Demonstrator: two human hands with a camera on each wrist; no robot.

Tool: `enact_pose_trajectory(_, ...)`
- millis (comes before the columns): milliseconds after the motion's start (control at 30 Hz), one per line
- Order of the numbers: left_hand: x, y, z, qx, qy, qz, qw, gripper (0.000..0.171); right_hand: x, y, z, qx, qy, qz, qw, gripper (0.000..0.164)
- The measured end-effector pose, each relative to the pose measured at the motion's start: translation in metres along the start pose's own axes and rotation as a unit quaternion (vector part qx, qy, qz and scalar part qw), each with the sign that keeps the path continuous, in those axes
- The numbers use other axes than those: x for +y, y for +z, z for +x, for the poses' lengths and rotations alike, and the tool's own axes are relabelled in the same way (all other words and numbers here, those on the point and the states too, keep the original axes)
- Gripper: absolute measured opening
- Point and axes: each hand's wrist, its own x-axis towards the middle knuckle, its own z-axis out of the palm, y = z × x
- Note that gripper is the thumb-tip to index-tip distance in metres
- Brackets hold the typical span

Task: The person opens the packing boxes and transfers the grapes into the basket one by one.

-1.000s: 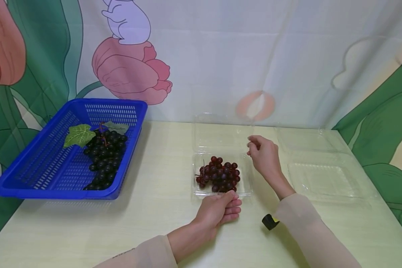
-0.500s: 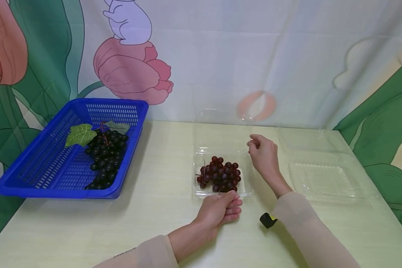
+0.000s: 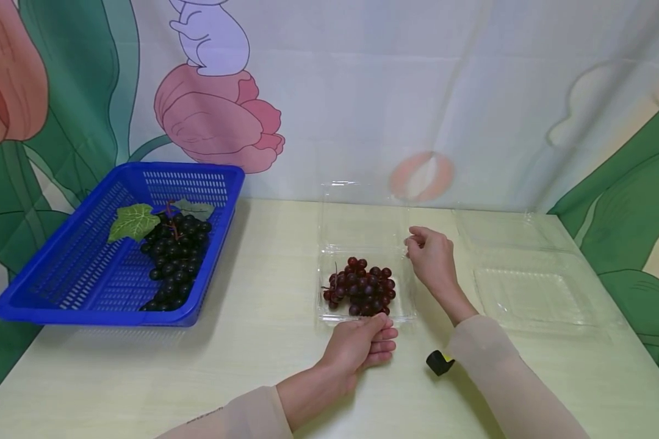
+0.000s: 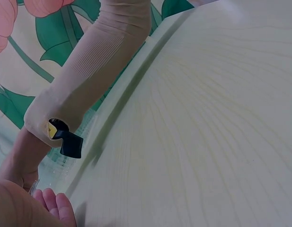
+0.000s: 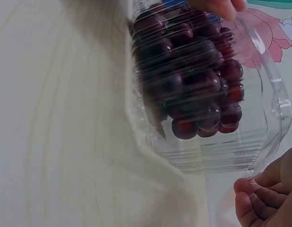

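Note:
A clear plastic clamshell box [image 3: 332,317] stands mid-table with its lid [image 3: 362,216] swung up and back. Inside its base lies a bunch of dark red grapes [image 3: 362,289]. At the front rim my left hand [image 3: 357,344] holds the box with the thumb on the edge, the other fingers stacked below and in front. My right hand [image 3: 435,259] pinches the right side near the hinge; the right wrist view shows those fingertips [image 5: 245,187] meeting at the box's clear edge. Exactly which part of the lid or base they grip is hard to tell.
A blue plastic basket [image 3: 19,299] on the left holds a bunch of black grapes [image 3: 170,262] with a green leaf [image 3: 133,222]. A second clear clamshell box [image 3: 532,296] lies opened on the right. Behind the table hangs a printed curtain [image 3: 351,91].
The lid has tipped slightly more upright, its right edge drawing inward. My right hand has shifted only a little; my left hand stays at the front rim.

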Motion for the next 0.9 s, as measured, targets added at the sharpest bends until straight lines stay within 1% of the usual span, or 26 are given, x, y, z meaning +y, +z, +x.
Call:
enact_pose_trajectory(300, -0.0001, 0.0010, 0.0001, 0.006, -0.002, 0.005, 1.0000, 0.029, 0.0047, 0.0018, -0.0013, -0.008, -0.001, -0.014, 1.000, 0.029)
enact_pose_trajectory(533, -0.0011, 0.0014, 0.0012, 0.010, -0.004, 0.007, 0.9999, 0.029, 0.0064, 0.0016, -0.0017, -0.029, 0.014, -0.015, 0.999, 0.030)
enact_pose_trajectory(767, -0.0019, 0.0011, 0.0015, 0.006, 0.000, 0.006, 1.0000, 0.030, 0.0082, 0.0016, -0.0014, -0.044, 0.034, -0.017, 0.998, 0.031)
enact_pose_trajectory(900, -0.0016, 0.0007, 0.0014, 0.005, 0.001, 0.008, 1.0000, 0.031, 0.0098, 0.0029, -0.0010, -0.052, 0.038, -0.019, 0.998, 0.032)
